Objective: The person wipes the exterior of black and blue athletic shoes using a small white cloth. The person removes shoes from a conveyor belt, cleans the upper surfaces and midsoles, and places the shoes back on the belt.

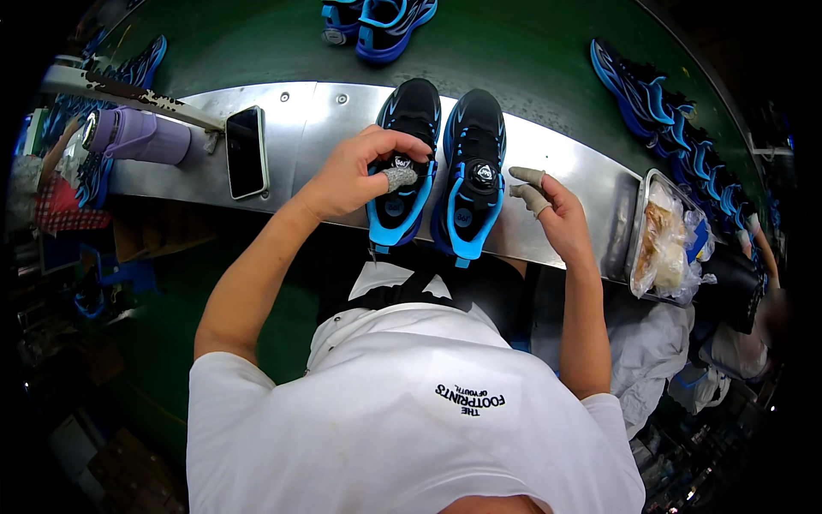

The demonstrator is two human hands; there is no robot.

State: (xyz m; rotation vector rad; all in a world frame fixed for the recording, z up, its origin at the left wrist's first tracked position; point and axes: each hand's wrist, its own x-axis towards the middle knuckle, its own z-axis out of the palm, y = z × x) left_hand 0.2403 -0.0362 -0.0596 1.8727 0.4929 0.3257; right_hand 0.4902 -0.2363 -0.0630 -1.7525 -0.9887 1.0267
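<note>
Two black and blue sneakers stand side by side before me on a metal ledge, heels toward me. At the left sneaker (412,107), my left hand (360,173) has its thumb and fingers closed around the round dial (401,163) on the tongue. A grey cover wraps that thumb. The right sneaker (476,128) carries a similar black dial (482,174) and is untouched. Just right of it, my right hand (555,210) hovers with fingers apart, holding nothing; two of its fingertips wear tan covers.
A phone (246,152) and a purple bottle (147,137) lie left on the metal ledge (295,111). At right sits a metal tray (642,231) with plastic bags. More sneakers (390,30) rest on the green surface (257,51) beyond, with a row of sneakers (651,107) at far right.
</note>
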